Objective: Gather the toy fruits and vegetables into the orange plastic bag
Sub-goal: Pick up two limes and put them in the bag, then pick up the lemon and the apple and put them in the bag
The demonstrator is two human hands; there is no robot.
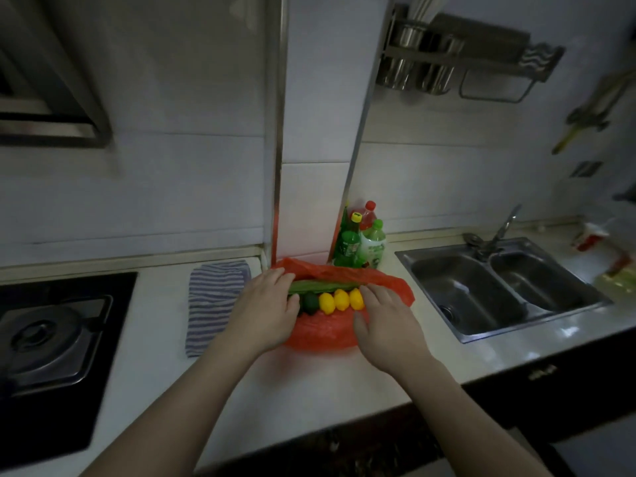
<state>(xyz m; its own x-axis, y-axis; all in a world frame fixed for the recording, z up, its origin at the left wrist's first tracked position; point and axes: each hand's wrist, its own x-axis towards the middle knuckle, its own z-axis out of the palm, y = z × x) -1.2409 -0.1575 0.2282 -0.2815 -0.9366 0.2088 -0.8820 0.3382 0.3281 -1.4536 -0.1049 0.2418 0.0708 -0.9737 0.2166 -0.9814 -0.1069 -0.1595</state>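
Head view: bare counter point(309, 383) runs from your wrists to its front edge. Right of your right hand point(385, 321) fingers, the sink point(481, 294) is near. Left of your left hand point(272, 304) fingers lies a striped cloth point(213, 301), with the stove point(51, 339) beyond. 3 bottles point(361, 242) stand past your fingertips.

The orange bag point(320, 332) lies under both hands. In its open mouth are 3 yellow lemons point(341, 299), 1 dark green fruit point(309, 302) and a long green vegetable point(323, 286). Right fingers lie spread, touching the rightmost lemon. Left fingers bend over the bag's left rim; you cannot tell if they grip.
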